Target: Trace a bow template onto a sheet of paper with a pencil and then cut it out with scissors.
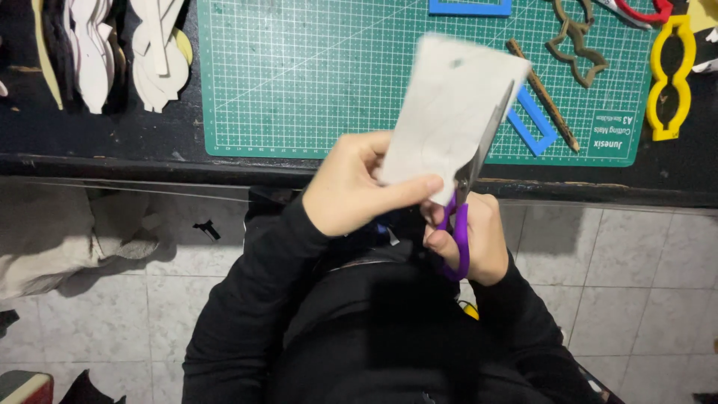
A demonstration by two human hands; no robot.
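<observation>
The left hand (351, 187) pinches a grey card sheet (449, 112) by its lower edge, above the counter's (112, 150) near edge. The right hand (475, 239) is closed through purple-handled scissors (464, 202), whose blades lie along the sheet's right edge, over the green cutting mat (299, 75).

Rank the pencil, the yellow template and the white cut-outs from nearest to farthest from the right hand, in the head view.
From the right hand:
1. Pencil, on the green mat just above it.
2. Yellow template, far right of the table.
3. White cut-outs, stacked at far left.
</observation>
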